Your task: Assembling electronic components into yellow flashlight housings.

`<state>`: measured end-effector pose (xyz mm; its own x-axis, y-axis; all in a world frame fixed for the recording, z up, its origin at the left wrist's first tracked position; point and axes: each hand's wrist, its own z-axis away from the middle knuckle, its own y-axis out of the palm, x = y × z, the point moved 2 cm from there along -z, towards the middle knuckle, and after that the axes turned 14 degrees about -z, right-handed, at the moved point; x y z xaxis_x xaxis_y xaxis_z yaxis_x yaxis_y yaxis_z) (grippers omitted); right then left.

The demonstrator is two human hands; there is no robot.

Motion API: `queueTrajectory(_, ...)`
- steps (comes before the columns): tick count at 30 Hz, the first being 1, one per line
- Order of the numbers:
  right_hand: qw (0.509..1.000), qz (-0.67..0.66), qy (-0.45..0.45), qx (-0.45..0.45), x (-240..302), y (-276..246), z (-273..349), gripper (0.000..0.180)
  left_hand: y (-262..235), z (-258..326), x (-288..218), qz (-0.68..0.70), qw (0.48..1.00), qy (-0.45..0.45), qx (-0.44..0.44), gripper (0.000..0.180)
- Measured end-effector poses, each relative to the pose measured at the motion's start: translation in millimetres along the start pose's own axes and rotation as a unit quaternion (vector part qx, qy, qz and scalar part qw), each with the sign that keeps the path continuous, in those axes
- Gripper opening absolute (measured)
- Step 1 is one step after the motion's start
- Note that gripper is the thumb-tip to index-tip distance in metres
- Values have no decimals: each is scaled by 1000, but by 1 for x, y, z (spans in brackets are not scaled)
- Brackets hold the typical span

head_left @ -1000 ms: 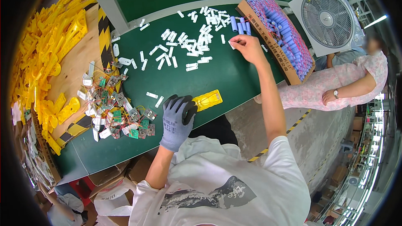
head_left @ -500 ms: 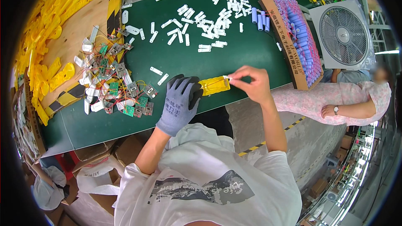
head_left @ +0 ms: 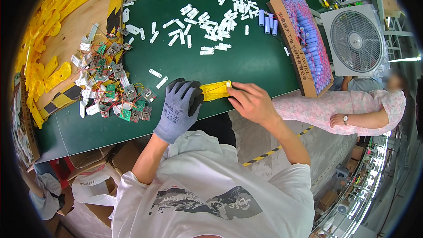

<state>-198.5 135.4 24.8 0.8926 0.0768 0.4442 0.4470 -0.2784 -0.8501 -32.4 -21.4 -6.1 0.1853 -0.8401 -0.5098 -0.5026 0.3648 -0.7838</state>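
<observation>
My left hand (head_left: pixel 179 108), in a grey-blue glove with dark fingertips, is closed on the left end of a yellow plastic shell (head_left: pixel 215 91), held just above the table's near edge. Thin reddish wire runs along the shell's inside. A small white part (head_left: pixel 228 84) sits at the shell's right end. There my bare right hand (head_left: pixel 251 101) is closed, thumb and fingers against the end of the shell beside the white part. Two flat white strips, one of them a white strip (head_left: pixel 162 82), lie just beyond the glove.
Wired circuit boards (head_left: pixel 110 90) are heaped at the left, beyond them yellow shells (head_left: pixel 57 22). White strips (head_left: pixel 220 24) scatter over the green table (head_left: pixel 145 66). Blue cylindrical cells (head_left: pixel 267 24) stand near a cardboard box (head_left: pixel 288 39) of cells. A fan (head_left: pixel 355 40) and a person (head_left: pixel 326 110) are at right.
My right hand has turned and come lower, its fingers now lying against the shell's end rather than pinching the white part from above. The whole view has shifted slightly.
</observation>
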Motion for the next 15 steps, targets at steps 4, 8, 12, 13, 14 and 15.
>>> queueTrajectory(4,999,-47,8,16,-6,4,-5,45,0,2,2,3,1000,23,-4,32)
queueTrajectory(8,990,-120,60,51,1,0,-21,49,2,3,4,33,998,44,39,32)
queueTrajectory(12,976,-179,124,7,-9,-5,-15,47,-27,16,-10,-74,973,22,-217,51)
queueTrajectory(13,963,-206,163,-57,-7,-7,-13,45,-35,29,-9,-70,960,60,-264,56)
queueTrajectory(14,954,-204,180,-129,-5,-8,-14,45,-35,35,-11,-46,973,44,-221,57)
queueTrajectory(15,940,-205,188,-199,-2,-5,-10,42,-37,34,-18,-19,984,29,-175,58)
